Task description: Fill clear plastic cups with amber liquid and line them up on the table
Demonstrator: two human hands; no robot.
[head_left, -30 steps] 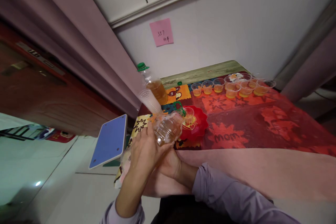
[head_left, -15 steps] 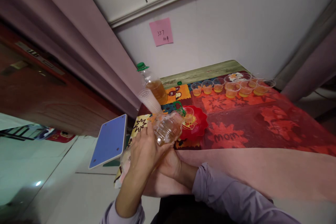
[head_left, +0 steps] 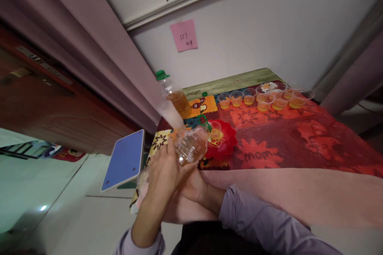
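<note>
Bottle unmoved, gripped by left hand, right hand; tilted apparently over cup inside plate rim.

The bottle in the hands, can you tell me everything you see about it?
The bottle is see-through and looks like plastic, with a ridged body and a green handle at its neck. Amber liquid shows inside. It is tilted, its neck toward a small clear cup on the red plate; I can't tell if bottle and cup touch. The left hand grips its side, and the right hand holds it lower, near the base.
</note>
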